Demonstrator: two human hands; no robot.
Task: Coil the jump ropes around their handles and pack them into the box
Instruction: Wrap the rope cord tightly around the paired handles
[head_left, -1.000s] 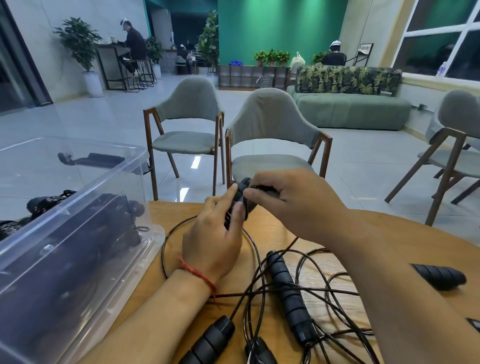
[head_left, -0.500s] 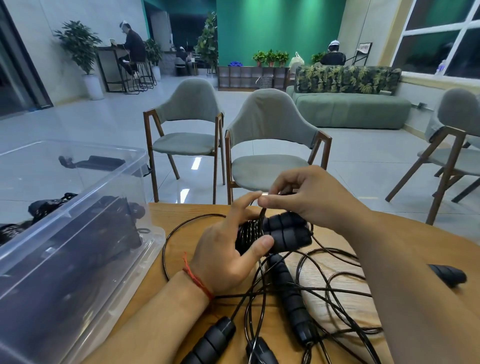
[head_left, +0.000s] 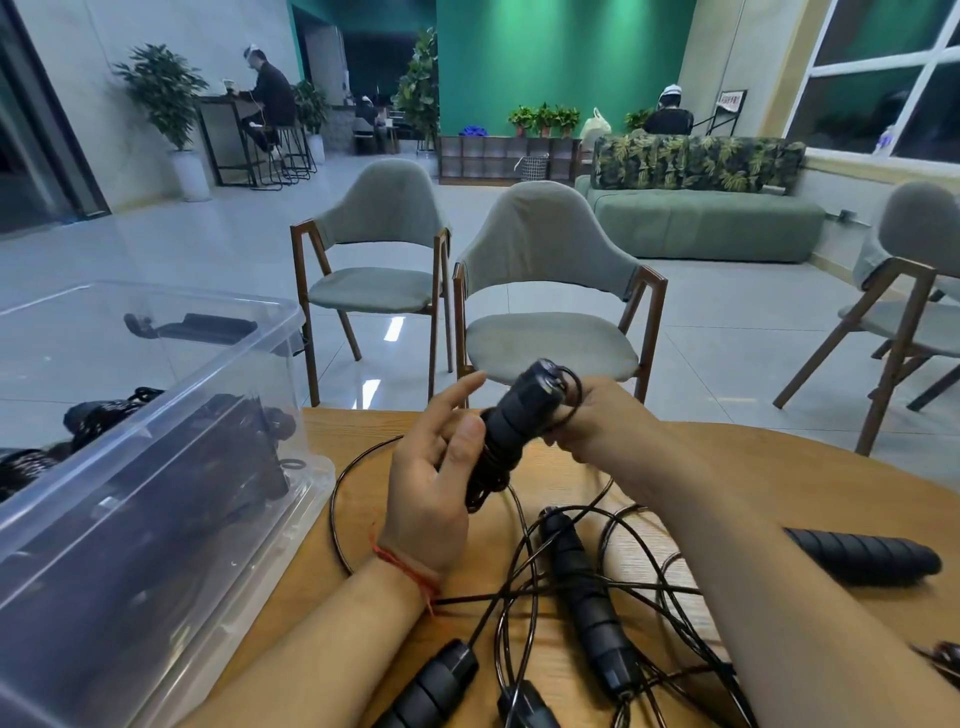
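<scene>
A pair of black ribbed jump-rope handles (head_left: 519, 415) is held above the table's far edge, tilted up to the right, with thin black rope coiled round the lower end. My left hand (head_left: 436, 483) grips that lower end, thumb pressed on the coil, index finger straight. My right hand (head_left: 587, 421) pinches the rope looped at the upper end. A loose loop of rope (head_left: 337, 499) trails down to the table. The clear plastic box (head_left: 156, 499) on the left holds several coiled black ropes.
More black handles (head_left: 587, 603) lie in a tangle of rope on the wooden table (head_left: 831, 478), with one handle (head_left: 862, 556) at the right and another (head_left: 431, 691) near the front. Grey chairs (head_left: 550, 291) stand beyond the table. People sit far back.
The handle pair has swung from lying level to pointing up and right. My right hand has moved from above the coil to the handles' upper end with the rope.
</scene>
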